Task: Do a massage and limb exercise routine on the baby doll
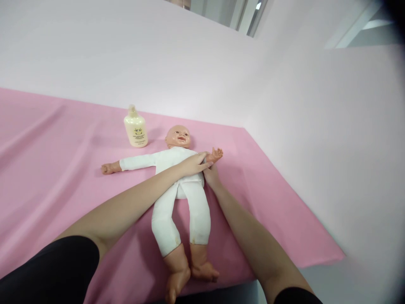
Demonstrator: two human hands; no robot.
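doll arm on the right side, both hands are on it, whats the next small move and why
Probably slide the left hand along the white sleeve toward the plastic baby doll's bare hand while the right hand steadies the wrist from below. Both hands already meet at that outstretched arm, the doll lies flat on its back on the pink sheet, and the cream lotion bottle stands untouched beside its head.

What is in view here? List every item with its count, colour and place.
Doll: one, white suit, bare head, hands and feet; on its back mid-sheet, arms spread.
Bottle: one, pale yellow; upright on the sheet, left of the doll's head.
Sheet: one, pink; covers the surface under the doll.
Wall: pale pink-white; behind and to the right of the sheet.
Left hand: one, bare; laid across the doll's chest toward its arm on the right.
Right hand: one, bare; at that same doll arm, just below its hand.
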